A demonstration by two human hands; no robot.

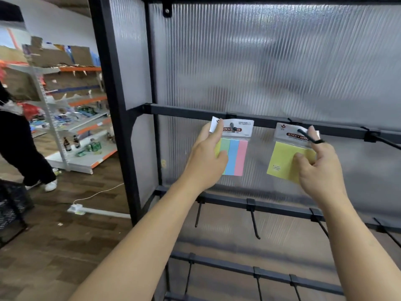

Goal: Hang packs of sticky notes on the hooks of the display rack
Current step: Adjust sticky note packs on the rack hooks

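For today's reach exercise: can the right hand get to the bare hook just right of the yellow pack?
Probably yes. The bare hook sticks out just right of the right hand, with nothing between them, though that hand is pinching the yellow pack.

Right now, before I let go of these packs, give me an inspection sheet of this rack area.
Surface: black rack, ribbed panel behind; lower hooks bare.
Job's things: striped pack hangs on a hook; yellow pack, tilted, seems threaded on the next hook.
Clutter: dark crate on the floor at left.
Hands: left hand grips the striped pack; right hand pinches the yellow pack.
Cables: white cable runs to a white box on the floor.
Surroundings: shop shelves with goods, cardboard boxes, a person at left.
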